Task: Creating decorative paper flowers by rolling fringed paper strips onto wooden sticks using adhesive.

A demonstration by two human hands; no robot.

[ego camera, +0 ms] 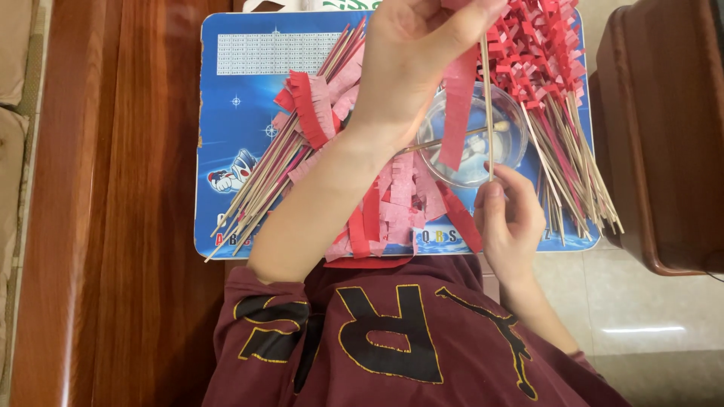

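Here, skewer (488,113) upright — both hands gripping.

One head-worn view — looking steeply down, close over the blue tray (226,113) and hands.

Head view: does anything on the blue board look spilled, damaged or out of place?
Nothing looks spilled or broken. Fringed red paper strips lie in a loose heap on the blue board, and bare sticks fan past its near edge. The left hand and right hand hold one stick.

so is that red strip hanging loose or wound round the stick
Hanging loose: the red strip dangles from the left hand beside the stick, not wound.
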